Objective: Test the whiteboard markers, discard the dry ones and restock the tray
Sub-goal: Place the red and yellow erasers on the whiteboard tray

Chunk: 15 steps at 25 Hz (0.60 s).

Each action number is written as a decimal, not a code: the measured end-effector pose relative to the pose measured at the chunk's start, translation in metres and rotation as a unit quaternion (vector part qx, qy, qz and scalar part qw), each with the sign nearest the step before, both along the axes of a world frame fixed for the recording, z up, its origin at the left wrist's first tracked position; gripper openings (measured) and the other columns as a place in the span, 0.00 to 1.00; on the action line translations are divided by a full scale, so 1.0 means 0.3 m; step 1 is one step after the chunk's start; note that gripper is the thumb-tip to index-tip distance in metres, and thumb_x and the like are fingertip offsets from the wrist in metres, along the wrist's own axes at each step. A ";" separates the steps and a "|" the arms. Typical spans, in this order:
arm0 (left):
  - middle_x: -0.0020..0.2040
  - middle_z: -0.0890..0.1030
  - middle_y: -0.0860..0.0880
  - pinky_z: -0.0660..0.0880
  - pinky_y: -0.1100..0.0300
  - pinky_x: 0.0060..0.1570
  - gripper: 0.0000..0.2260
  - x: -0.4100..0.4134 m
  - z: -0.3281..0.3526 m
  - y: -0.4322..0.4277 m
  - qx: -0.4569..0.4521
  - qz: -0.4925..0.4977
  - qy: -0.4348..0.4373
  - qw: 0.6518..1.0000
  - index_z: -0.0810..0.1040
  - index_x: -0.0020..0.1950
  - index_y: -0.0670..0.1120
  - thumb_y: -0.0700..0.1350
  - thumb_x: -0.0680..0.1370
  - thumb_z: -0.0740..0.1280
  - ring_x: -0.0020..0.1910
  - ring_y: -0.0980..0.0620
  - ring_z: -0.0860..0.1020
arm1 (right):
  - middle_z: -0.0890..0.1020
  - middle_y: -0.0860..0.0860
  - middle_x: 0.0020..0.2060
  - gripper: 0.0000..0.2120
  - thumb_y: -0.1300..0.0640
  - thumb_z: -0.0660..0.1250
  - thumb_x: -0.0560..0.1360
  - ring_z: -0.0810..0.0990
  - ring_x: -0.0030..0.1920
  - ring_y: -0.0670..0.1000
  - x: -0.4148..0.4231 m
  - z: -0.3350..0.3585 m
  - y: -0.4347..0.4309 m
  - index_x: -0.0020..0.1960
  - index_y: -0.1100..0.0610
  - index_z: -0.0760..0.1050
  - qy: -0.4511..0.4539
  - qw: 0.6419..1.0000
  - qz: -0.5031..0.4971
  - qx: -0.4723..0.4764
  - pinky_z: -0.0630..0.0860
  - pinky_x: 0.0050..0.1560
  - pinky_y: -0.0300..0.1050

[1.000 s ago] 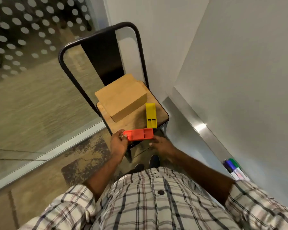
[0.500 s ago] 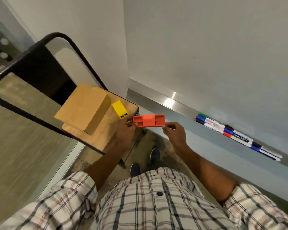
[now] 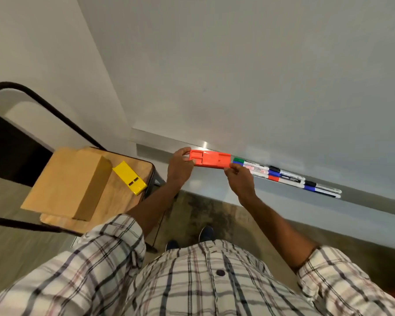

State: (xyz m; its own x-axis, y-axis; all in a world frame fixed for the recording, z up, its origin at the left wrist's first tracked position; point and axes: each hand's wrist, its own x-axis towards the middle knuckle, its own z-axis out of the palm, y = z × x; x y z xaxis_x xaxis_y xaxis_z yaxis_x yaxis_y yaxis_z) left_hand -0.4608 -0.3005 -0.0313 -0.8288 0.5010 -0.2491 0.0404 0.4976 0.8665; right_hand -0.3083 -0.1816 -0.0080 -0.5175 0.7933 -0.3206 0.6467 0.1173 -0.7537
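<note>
An orange plastic holder is held level at the whiteboard's metal tray. My left hand grips its left end and my right hand pinches its lower right corner. Just right of it, several markers with green, blue, red and black caps lie in a row along the tray. The whiteboard rises above them.
A metal-framed chair with a wooden seat stands at the left. On it sit a brown cardboard box and a yellow plastic holder. My shoes stand on patterned floor below the tray.
Both hands carried the orange holder from the chair's front edge up and right to the whiteboard tray. The view swung right, bringing the row of markers into sight.
</note>
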 end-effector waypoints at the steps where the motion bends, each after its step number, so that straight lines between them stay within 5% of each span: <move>1: 0.59 0.81 0.47 0.71 0.62 0.55 0.18 -0.002 -0.002 0.026 -0.013 -0.007 0.001 1.000 0.79 0.65 0.44 0.35 0.76 0.69 0.56 0.52 0.77 | 0.84 0.54 0.48 0.10 0.56 0.65 0.82 0.81 0.51 0.54 0.002 -0.002 0.021 0.57 0.60 0.81 -0.015 0.999 0.028 0.026 0.72 0.50 0.42; 8: 0.63 0.80 0.43 0.74 0.51 0.66 0.17 -0.024 -0.035 0.135 -0.052 -0.008 0.025 0.998 0.78 0.66 0.43 0.38 0.78 0.70 0.62 0.45 0.78 | 0.76 0.57 0.69 0.30 0.48 0.67 0.80 0.78 0.65 0.55 -0.003 -0.045 0.094 0.78 0.57 0.65 -0.088 0.985 0.149 0.025 0.73 0.64 0.48; 11: 0.64 0.80 0.43 0.75 0.51 0.64 0.20 -0.013 -0.040 0.166 -0.061 -0.024 0.015 0.998 0.75 0.69 0.42 0.42 0.78 0.71 0.62 0.45 0.79 | 0.73 0.56 0.72 0.31 0.47 0.67 0.81 0.77 0.67 0.55 0.012 -0.061 0.113 0.79 0.55 0.62 -0.113 0.976 0.183 0.013 0.72 0.67 0.50; 15: 0.65 0.76 0.43 0.73 0.53 0.65 0.21 0.008 -0.050 0.170 -0.065 -0.055 0.059 0.995 0.73 0.70 0.41 0.39 0.78 0.70 0.63 0.47 0.76 | 0.71 0.55 0.74 0.25 0.49 0.67 0.81 0.72 0.71 0.57 0.036 -0.093 0.116 0.75 0.56 0.69 -0.095 0.966 0.210 0.115 0.70 0.72 0.54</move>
State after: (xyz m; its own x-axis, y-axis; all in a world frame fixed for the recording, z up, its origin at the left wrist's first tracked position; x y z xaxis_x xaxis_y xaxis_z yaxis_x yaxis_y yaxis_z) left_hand -0.4584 -0.2494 -0.0462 -0.7982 0.5599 -0.2222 0.1975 0.5918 0.7815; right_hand -0.2975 -0.1469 -0.0360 -0.7580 0.5885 -0.2812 0.6302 0.5496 -0.5484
